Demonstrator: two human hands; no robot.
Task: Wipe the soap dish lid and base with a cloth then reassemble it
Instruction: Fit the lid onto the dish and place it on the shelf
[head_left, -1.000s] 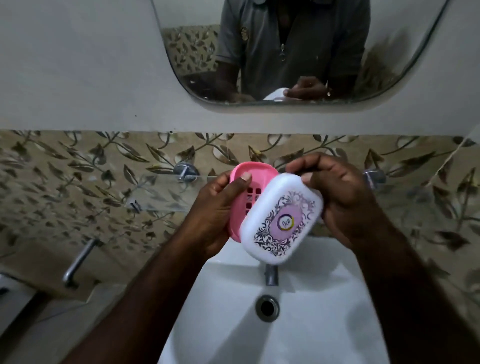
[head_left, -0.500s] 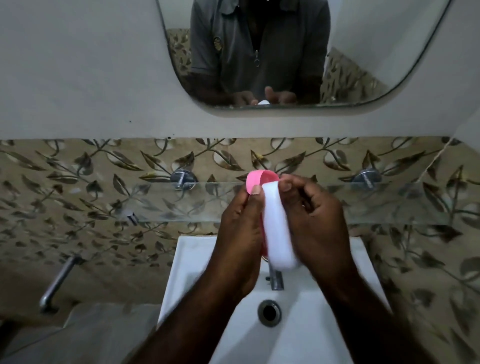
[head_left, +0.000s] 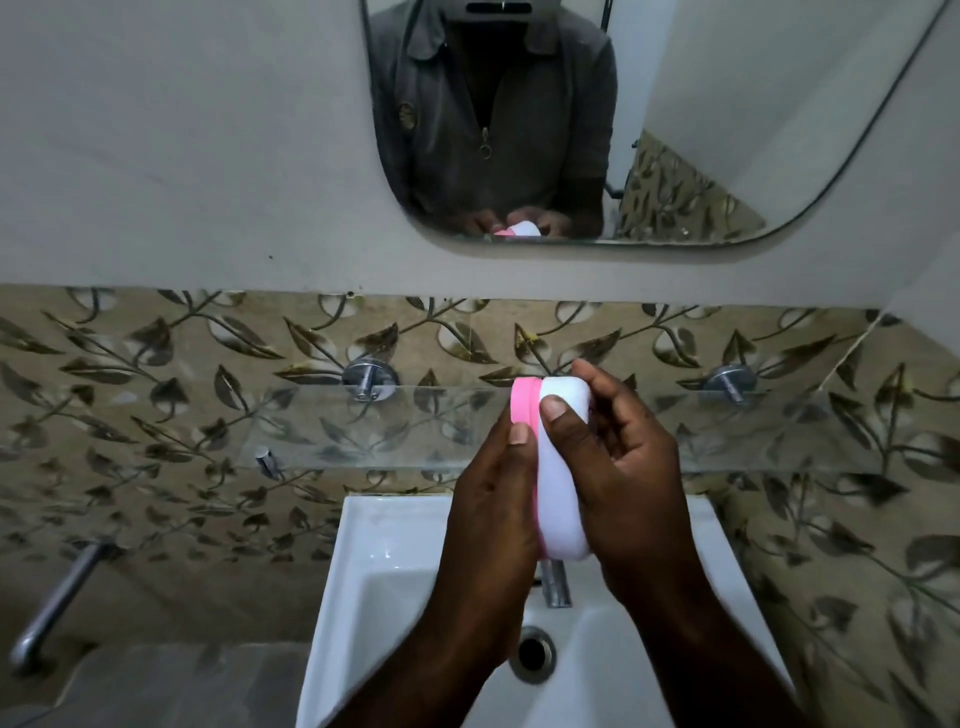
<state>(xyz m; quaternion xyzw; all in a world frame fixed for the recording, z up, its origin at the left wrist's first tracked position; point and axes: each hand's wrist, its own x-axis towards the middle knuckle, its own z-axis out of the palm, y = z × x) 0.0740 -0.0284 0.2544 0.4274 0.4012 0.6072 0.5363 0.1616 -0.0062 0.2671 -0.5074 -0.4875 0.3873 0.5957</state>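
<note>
I hold the soap dish on edge above the sink, its two halves pressed together. The pink base (head_left: 523, 408) faces left and the white lid (head_left: 563, 499) faces right. My left hand (head_left: 493, 514) grips the pink side, thumb lying along the seam. My right hand (head_left: 623, 467) grips the white lid, thumb on its upper edge and fingers curled behind it. Most of the base is hidden by my left hand. No cloth is in view.
A white sink (head_left: 395, 587) with a drain (head_left: 532, 652) and a tap (head_left: 556, 582) lies below my hands. A glass shelf (head_left: 363, 431) on metal brackets runs along the leaf-patterned tiles. A mirror (head_left: 675, 130) hangs above. A metal handle (head_left: 57, 597) sticks out at the lower left.
The lid and base, apart and tilted open a second ago, are now closed against each other, edge-on to me. The view has shifted left, and the dish now sits above the tap.
</note>
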